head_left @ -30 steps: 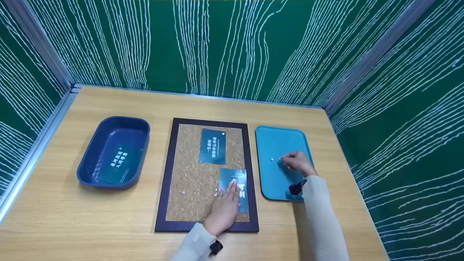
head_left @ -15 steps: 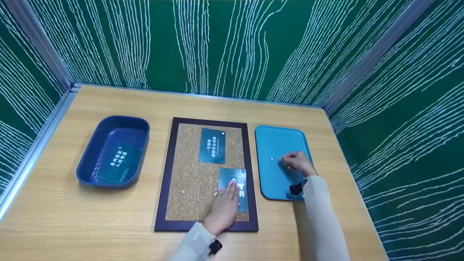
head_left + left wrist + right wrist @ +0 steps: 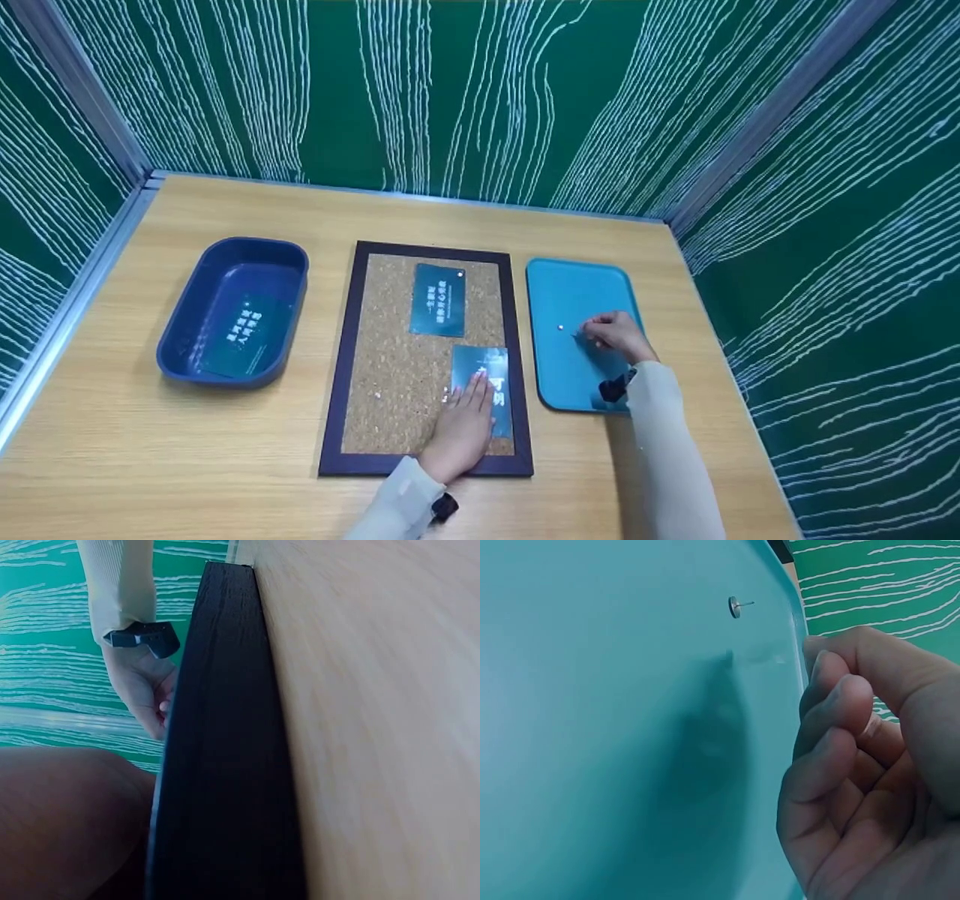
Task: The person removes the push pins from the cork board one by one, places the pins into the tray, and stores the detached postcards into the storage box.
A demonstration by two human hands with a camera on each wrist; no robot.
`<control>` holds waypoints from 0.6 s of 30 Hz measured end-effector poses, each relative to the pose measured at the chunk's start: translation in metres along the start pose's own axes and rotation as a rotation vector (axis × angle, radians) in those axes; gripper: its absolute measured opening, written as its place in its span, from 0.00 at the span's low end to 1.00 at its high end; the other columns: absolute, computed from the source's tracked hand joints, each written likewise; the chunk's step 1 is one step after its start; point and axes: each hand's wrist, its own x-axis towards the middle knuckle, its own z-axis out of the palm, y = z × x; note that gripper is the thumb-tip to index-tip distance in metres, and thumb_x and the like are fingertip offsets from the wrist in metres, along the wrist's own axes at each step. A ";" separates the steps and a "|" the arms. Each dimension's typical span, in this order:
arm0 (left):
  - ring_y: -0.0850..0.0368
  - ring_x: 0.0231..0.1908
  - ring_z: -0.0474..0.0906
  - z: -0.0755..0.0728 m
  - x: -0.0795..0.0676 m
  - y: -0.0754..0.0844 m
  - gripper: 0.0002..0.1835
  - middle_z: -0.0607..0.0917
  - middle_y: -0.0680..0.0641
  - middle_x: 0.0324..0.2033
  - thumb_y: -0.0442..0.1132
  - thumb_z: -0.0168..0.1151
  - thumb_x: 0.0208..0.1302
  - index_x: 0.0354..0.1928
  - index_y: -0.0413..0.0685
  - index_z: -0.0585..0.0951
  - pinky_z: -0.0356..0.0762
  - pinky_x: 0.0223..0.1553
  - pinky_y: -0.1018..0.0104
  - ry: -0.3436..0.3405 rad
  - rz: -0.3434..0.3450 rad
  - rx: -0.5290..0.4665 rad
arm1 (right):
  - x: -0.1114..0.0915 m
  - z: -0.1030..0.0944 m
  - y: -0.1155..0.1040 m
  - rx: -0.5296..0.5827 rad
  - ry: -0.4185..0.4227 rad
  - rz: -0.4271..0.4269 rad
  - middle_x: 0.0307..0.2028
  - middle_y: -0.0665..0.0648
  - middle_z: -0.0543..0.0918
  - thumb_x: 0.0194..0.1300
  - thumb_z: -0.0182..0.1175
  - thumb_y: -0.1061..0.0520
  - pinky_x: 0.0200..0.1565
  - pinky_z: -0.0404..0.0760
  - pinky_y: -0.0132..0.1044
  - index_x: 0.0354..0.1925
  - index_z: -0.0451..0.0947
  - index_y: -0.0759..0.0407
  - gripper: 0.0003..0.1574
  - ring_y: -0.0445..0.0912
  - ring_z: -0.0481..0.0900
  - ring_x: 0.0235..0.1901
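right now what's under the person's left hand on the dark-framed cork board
A rectangular teal card with white characters lies partly under the left hand, on the brown cork board. Its covered part and the cork beneath it can't be seen.

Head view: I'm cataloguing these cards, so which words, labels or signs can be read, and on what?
Upper card on the corkboard: apparently "一生很短"; other lines blurred.
Lower card: "可"; the rest blurred or under the left hand.
Card in the blue bin: possibly "人间"; rest blurred.
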 end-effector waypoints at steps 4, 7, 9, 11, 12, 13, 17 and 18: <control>0.48 0.73 0.55 -0.001 0.000 0.000 0.29 0.60 0.41 0.72 0.47 0.46 0.74 0.71 0.39 0.61 0.59 0.71 0.52 -0.005 0.002 0.001 | -0.001 -0.001 0.001 0.002 0.007 0.001 0.32 0.51 0.79 0.65 0.58 0.52 0.35 0.78 0.32 0.45 0.79 0.62 0.16 0.41 0.75 0.29; 0.48 0.73 0.55 0.000 0.001 0.000 0.29 0.59 0.41 0.73 0.47 0.45 0.74 0.71 0.39 0.61 0.59 0.71 0.52 -0.011 0.000 0.003 | -0.001 0.000 0.000 0.010 0.013 0.008 0.33 0.51 0.79 0.66 0.58 0.52 0.36 0.79 0.32 0.46 0.79 0.61 0.16 0.41 0.76 0.30; 0.48 0.73 0.55 0.000 0.001 0.000 0.30 0.59 0.41 0.73 0.47 0.45 0.74 0.71 0.39 0.61 0.58 0.71 0.52 -0.015 -0.001 0.002 | -0.002 0.001 0.000 0.016 0.012 0.012 0.34 0.52 0.79 0.66 0.57 0.52 0.37 0.79 0.32 0.47 0.78 0.61 0.16 0.41 0.76 0.30; 0.48 0.73 0.55 0.000 0.000 0.000 0.30 0.60 0.41 0.73 0.47 0.46 0.74 0.71 0.39 0.61 0.59 0.70 0.52 -0.011 0.000 -0.001 | -0.003 0.002 -0.001 0.025 0.013 0.014 0.35 0.52 0.79 0.66 0.57 0.52 0.37 0.80 0.32 0.47 0.78 0.60 0.16 0.41 0.77 0.31; 0.48 0.73 0.55 -0.001 0.000 0.000 0.30 0.59 0.41 0.73 0.47 0.46 0.74 0.71 0.39 0.61 0.59 0.70 0.52 -0.010 -0.001 -0.004 | -0.004 0.002 -0.002 0.028 0.012 0.012 0.35 0.51 0.79 0.66 0.57 0.52 0.37 0.80 0.32 0.47 0.78 0.60 0.16 0.41 0.77 0.30; 0.48 0.73 0.55 -0.001 0.000 0.000 0.30 0.60 0.41 0.72 0.47 0.46 0.74 0.71 0.39 0.61 0.59 0.70 0.52 -0.006 -0.001 -0.004 | -0.004 0.002 -0.002 0.031 0.006 -0.001 0.34 0.51 0.79 0.67 0.57 0.52 0.37 0.80 0.32 0.47 0.78 0.61 0.16 0.40 0.76 0.30; 0.49 0.72 0.57 0.000 0.000 0.000 0.29 0.62 0.41 0.72 0.47 0.47 0.73 0.70 0.39 0.63 0.60 0.70 0.53 0.025 0.003 0.002 | -0.005 0.003 -0.001 0.046 0.003 -0.037 0.30 0.50 0.79 0.67 0.58 0.52 0.34 0.80 0.31 0.45 0.79 0.63 0.16 0.39 0.76 0.26; 0.49 0.72 0.57 0.000 0.000 0.000 0.29 0.62 0.41 0.72 0.47 0.48 0.73 0.70 0.39 0.64 0.61 0.70 0.53 0.031 0.004 0.004 | -0.005 0.003 -0.001 0.048 0.002 -0.043 0.29 0.49 0.79 0.67 0.58 0.51 0.34 0.80 0.31 0.45 0.79 0.63 0.17 0.39 0.76 0.26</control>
